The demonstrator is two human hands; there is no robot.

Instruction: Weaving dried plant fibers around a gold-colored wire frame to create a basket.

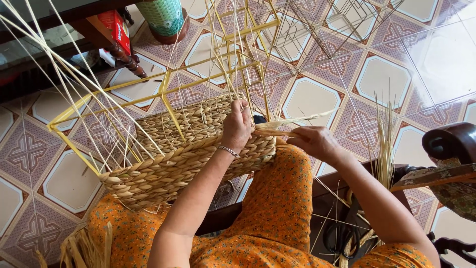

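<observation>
Seemingly, left hand (237,125) fingers press 1 woven basket (183,149); right hand (315,141) pinches 1 straw strand (277,128)

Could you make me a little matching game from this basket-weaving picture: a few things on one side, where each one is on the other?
Things:
1. Half-woven straw basket on a yellow metal frame
2. Left hand
3. Right hand
4. Black-handled scissors

Places:
A. pulling a pale straw strand sideways
B. resting on the lap
C. on the dark seat, bottom right
D. pressed against the basket's weave

Pairs: 1-B, 2-D, 3-A, 4-C
</observation>
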